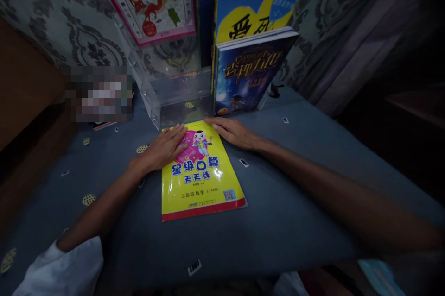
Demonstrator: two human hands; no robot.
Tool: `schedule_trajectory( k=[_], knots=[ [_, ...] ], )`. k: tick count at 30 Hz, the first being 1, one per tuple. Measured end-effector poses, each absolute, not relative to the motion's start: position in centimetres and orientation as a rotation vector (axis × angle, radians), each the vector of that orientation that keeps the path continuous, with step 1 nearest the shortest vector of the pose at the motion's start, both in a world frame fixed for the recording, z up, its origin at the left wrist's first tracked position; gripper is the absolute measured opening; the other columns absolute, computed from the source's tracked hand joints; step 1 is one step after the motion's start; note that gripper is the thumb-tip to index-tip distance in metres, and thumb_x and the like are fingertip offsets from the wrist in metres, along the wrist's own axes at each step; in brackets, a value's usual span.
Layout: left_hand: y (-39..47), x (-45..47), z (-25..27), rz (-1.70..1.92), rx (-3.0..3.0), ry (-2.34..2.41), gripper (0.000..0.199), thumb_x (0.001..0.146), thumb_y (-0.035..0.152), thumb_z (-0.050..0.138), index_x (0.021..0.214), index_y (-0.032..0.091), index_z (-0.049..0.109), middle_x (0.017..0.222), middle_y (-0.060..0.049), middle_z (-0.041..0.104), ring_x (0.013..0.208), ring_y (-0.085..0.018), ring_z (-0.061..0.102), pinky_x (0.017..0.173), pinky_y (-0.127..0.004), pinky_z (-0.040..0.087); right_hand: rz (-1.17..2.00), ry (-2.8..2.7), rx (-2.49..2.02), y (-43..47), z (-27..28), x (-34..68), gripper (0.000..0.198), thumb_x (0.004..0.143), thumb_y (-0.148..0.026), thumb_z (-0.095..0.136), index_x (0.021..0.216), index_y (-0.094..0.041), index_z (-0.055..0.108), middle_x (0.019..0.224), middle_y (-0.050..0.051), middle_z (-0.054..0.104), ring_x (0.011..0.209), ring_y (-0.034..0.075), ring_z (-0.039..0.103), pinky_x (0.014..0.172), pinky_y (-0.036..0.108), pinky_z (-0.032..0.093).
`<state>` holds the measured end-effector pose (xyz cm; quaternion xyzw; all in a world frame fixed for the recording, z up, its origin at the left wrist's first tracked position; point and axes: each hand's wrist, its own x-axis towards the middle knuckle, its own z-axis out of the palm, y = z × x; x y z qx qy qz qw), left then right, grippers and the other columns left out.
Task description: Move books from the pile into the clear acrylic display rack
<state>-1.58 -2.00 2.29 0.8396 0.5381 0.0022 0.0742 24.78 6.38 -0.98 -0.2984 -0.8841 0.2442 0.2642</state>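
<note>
A yellow workbook with a red bottom strip, a cartoon child and blue Chinese lettering lies shut on the table, cover up. My left hand rests flat on its upper left part, fingers stretched towards the top edge. At the top right corner is my right hand, its fingers stretched out and touching the cover's edge; the thumb points to the corner too. Neither hand grips anything that I can see.
Just behind the workbook stands a clear plastic book rack. It holds a pink-edged picture book, a blue and yellow book and a dark blue book. A blurred-out item lies on the blue-grey tablecloth at left.
</note>
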Motion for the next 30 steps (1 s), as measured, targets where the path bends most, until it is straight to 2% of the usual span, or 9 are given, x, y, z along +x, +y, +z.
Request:
schedule_trajectory(
  k=[5,9,14,20,24,27,30],
  knots=[
    [-1.9,2.6,2.3,-0.009,2.618,1.35,0.066,0.105,0.055,0.018,0.158,0.016,0.024,0.166,-0.009,0.021,0.155,-0.024,0.014,0.125,-0.047,0.013,0.683,-2.392,-0.831,6.1,-0.5,24.8,0.05,0.103,-0.036,0.031,0.14,-0.014,0.056,0.141,0.012,0.062,0.13,0.024,0.057,0.111,0.043,0.043],
    [-5.0,5.3,2.5,-0.033,2.709,1.082,0.061,0.106,0.052,0.021,0.158,0.02,0.022,0.166,-0.007,0.021,0.155,-0.023,0.015,0.126,-0.05,0.008,0.639,-2.408,-0.831,6.0,-0.7,24.6,0.048,0.103,-0.036,0.033,0.14,-0.016,0.055,0.144,0.009,0.06,0.133,0.023,0.054,0.114,0.044,0.04],
    [-10.0,6.9,3.1,-0.039,2.731,0.748,0.054,0.106,0.046,0.033,0.157,0.029,0.027,0.163,-0.002,0.029,0.153,-0.019,0.023,0.127,-0.049,0.008,0.598,-2.439,-0.834,5.8,-0.7,24.4,0.05,0.102,-0.039,0.034,0.14,-0.014,0.056,0.146,0.011,0.058,0.136,0.025,0.051,0.116,0.044,0.037],
    [-11.4,7.2,4.1,-0.054,2.752,0.683,0.049,0.107,0.042,0.031,0.152,0.024,0.036,0.161,0.0,0.031,0.152,-0.014,0.023,0.129,-0.044,0.003,0.498,-2.522,-0.834,5.1,-0.6,24.3,0.052,0.1,-0.039,0.042,0.14,-0.008,0.054,0.149,0.017,0.053,0.139,0.027,0.047,0.117,0.045,0.035],
    [-9.7,5.2,4.0,0.01,2.715,0.822,0.051,0.107,0.042,0.028,0.152,0.018,0.036,0.16,-0.003,0.036,0.151,-0.014,0.027,0.128,-0.041,0.012,0.423,-2.592,-0.859,4.8,-0.9,24.3,0.052,0.1,-0.039,0.043,0.142,-0.009,0.052,0.153,0.019,0.047,0.143,0.029,0.042,0.118,0.051,0.03],
    [-7.2,1.5,3.1,0.122,2.637,1.185,0.053,0.106,0.045,0.027,0.153,0.023,0.035,0.16,-0.004,0.038,0.151,-0.019,0.029,0.126,-0.046,0.021,0.407,-2.597,-0.868,4.8,-1.0,24.3,0.052,0.101,-0.04,0.041,0.143,-0.012,0.051,0.154,0.018,0.046,0.145,0.028,0.04,0.118,0.053,0.029],
    [-4.8,-2.7,2.2,0.258,2.495,1.616,0.061,0.104,0.055,0.024,0.151,0.018,0.039,0.159,-0.011,0.04,0.148,-0.024,0.035,0.123,-0.047,0.027,0.404,-2.595,-0.88,4.7,-1.0,24.2,0.051,0.101,-0.041,0.04,0.143,-0.013,0.052,0.153,0.017,0.047,0.145,0.029,0.04,0.118,0.053,0.029]
  ],
)
